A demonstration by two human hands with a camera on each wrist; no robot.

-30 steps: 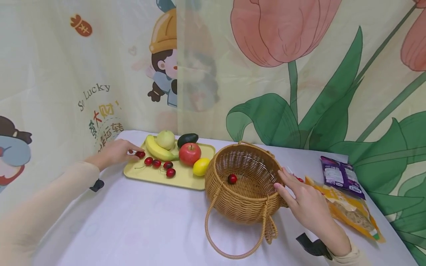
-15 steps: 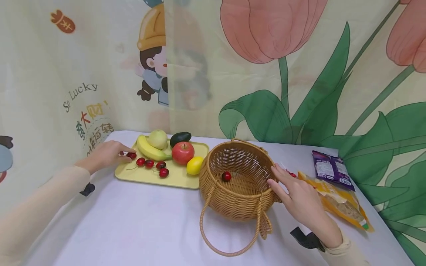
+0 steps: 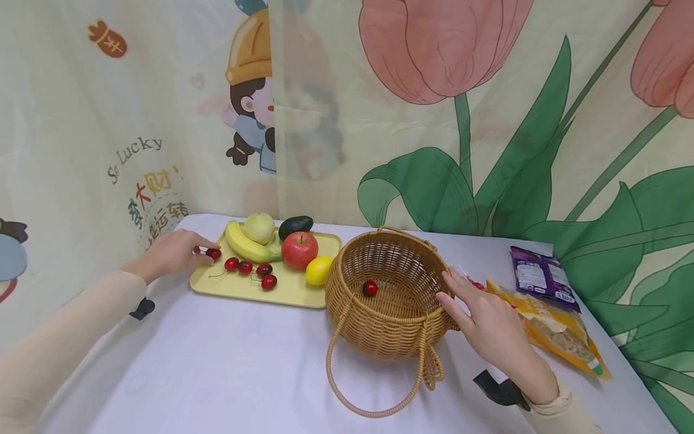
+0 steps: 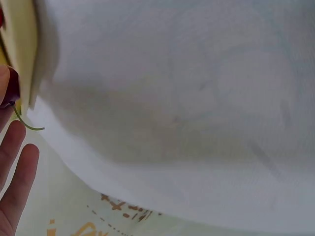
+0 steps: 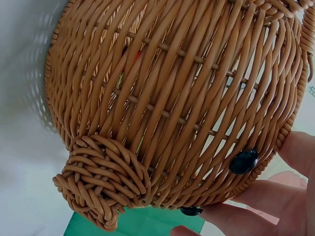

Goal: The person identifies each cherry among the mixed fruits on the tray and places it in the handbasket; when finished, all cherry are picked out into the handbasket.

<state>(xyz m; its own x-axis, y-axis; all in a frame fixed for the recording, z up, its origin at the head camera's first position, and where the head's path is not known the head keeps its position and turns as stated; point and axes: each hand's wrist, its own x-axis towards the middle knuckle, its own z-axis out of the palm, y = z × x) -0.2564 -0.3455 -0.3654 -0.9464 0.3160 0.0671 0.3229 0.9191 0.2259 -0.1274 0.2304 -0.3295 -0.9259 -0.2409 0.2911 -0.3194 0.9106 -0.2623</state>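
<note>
My left hand (image 3: pixel 176 256) is at the left end of the yellow tray (image 3: pixel 244 295), pinching a dark red cherry (image 3: pixel 214 254) between thumb and fingers. In the left wrist view the cherry (image 4: pixel 12 88) shows its green stem hanging free. Several other cherries (image 3: pixel 245 267) lie along the middle of the tray. My right hand (image 3: pixel 490 319) rests with fairly straight fingers against the right side of the wicker basket (image 3: pixel 374 334). One cherry (image 3: pixel 370 288) lies inside the basket. The right wrist view shows fingertips at the basket rim, near its black button eyes (image 5: pixel 243 162).
A banana (image 3: pixel 248 244), a pale green round fruit (image 3: pixel 259 228), an avocado (image 3: pixel 296 226), a red apple (image 3: pixel 300 250) and a lemon (image 3: pixel 318 270) share the tray. Right of the basket lie a purple packet (image 3: pixel 542 277) and an orange bag (image 3: pixel 564 337). The basket's handle (image 3: pixel 374 414) hangs toward the front.
The head view has turned slightly right, shifting everything a little leftward. Both hands keep their places, the left at the same cherry and the right at the basket.
</note>
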